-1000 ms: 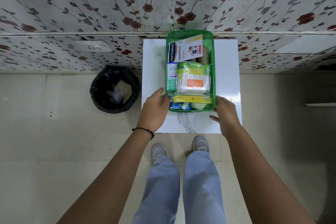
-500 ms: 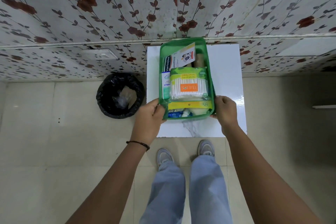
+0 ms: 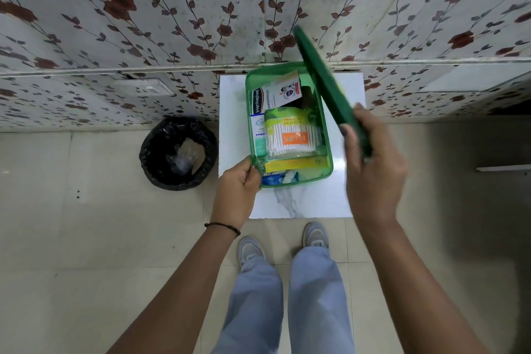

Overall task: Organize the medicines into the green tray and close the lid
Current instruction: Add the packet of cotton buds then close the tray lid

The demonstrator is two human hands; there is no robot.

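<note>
While a round bin lined with a black plastic bag (image 3: 178, 152) stands on the tiled floor at the far left, the left hand (image 3: 237, 190) closes its fingers on the near left corner of the translucent green plastic tray (image 3: 326, 165), which sits on the white marble-patterned table (image 3: 301, 201) packed with a white plaster box (image 3: 274, 95), a pack of cotton swabs (image 3: 291, 138) and other medicines; to the right, the right hand (image 3: 373, 169) grips the dark green flat lid (image 3: 324, 80), held tilted above the tray's right side, not yet on it
</note>
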